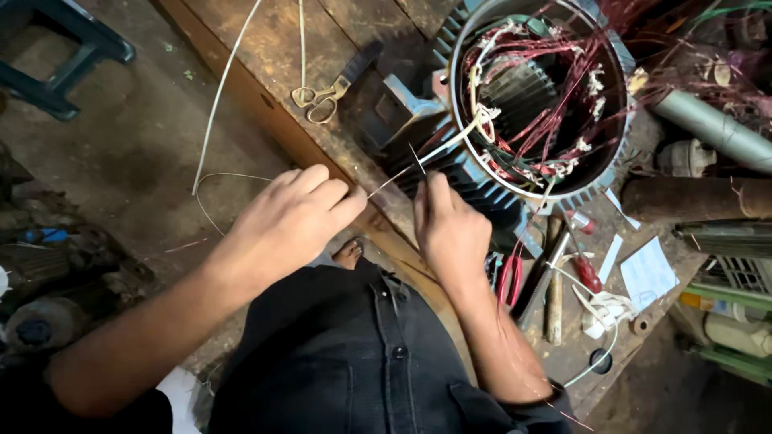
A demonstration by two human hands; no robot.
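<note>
The left hand (293, 217) is clenched around a thin white cord (394, 178), pinching it between thumb and curled fingers so the strand runs taut toward two o'clock. The right hand (446, 225) grasps a slim dark needle-like tool (416, 160), its tip pointing toward twelve o'clock just where the cord passes; holding the two so close probably lets the tool catch or guide the strand. From there the cord goes on at two o'clock into the motor stator (539, 96), a finned round housing lying on its side with its open mouth facing up to the camera, which leaves the inside within reach. Inside it sit red and green copper windings (563, 120), bound here and there with white lacing. The slack of the cord loops off the bench (265, 48) toward nine o'clock and trails up to twelve.

At eleven o'clock from the left hand lie scissors (322, 96), handles toward the person. At five o'clock from the right hand, near the bench edge, rest red-handled pliers (508, 277), a wooden-handled tool (554, 289), a screwdriver (585, 269) and paper slips (647, 273)
</note>
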